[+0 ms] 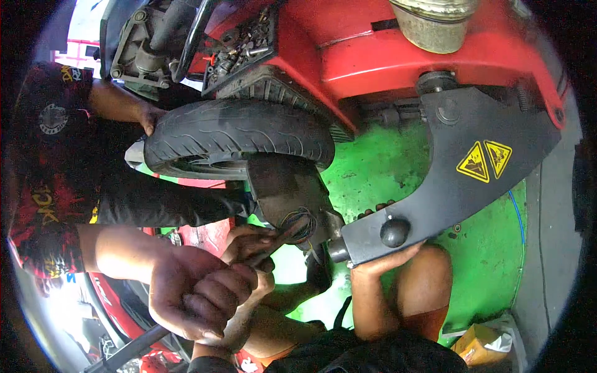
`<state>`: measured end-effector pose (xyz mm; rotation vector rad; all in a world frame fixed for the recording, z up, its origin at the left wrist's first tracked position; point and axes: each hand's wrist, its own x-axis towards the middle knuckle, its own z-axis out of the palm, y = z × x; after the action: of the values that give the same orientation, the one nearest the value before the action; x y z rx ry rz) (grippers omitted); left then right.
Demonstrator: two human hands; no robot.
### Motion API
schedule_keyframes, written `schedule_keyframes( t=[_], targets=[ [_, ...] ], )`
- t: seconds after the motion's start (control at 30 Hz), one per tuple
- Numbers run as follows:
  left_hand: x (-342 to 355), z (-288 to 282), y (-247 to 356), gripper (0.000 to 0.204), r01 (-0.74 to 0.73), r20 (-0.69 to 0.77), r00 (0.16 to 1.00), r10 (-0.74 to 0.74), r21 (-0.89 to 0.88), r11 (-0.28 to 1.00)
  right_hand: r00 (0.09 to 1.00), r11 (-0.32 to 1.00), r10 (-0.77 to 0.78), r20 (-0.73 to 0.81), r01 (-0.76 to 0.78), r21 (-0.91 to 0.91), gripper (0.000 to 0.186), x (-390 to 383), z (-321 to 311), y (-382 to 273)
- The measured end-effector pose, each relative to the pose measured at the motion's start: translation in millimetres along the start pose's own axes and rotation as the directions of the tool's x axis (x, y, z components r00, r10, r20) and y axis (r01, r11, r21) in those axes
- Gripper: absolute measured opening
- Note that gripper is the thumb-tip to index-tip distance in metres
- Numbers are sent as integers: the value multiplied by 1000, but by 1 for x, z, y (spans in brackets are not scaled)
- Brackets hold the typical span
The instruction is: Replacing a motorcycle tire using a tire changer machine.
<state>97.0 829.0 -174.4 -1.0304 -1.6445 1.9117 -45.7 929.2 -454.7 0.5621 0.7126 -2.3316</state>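
Observation:
My left hand [256, 273] is closed around a long bar [283, 237], just below its flat end. Farther down, another person's fist [202, 292] grips what looks like the same bar. My right hand [398, 256] wraps the lower end of a thick black machine arm [460, 149]; its palm lies beneath and its fingertips show over the far edge. A dark blade-like plate [286, 186], by that arm's end, stands against a motorcycle wheel with a black tyre [242, 133]. The person's other hand [149, 118] rests on the tyre's left side.
A red machine body [385, 71] spans the back, with a ribbed black pad under its tray of small metal parts [239, 56]. A dirty whitish container [435, 25] stands on top. The floor [373, 168] is green. A yellow-orange box [482, 345] sits at lower right.

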Motion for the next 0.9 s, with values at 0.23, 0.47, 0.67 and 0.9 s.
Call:
schedule_keyframes(
  t=[0.23, 0.47, 0.67, 0.9],
  targets=[
    [-8, -3, 5, 42, -32, 20, 999, 31, 54, 998, 998, 996, -67, 9, 67, -55, 66, 0, 1, 5],
    [-8, -10, 10, 43, -86, 18, 996, 84, 109, 990, 998, 997, -68, 11, 68, -26, 63, 1, 1, -2],
    [-3, -16, 4, 43, -118, 80, 991, 106, 154, 981, 999, 996, -33, -42, 30, -88, 69, 2, -16, 6],
    [6, 1, 10, 39, 78, -43, 996, -83, -104, 991, 1000, 1000, -23, -6, 23, 13, 67, 4, -8, 7]
  ],
)
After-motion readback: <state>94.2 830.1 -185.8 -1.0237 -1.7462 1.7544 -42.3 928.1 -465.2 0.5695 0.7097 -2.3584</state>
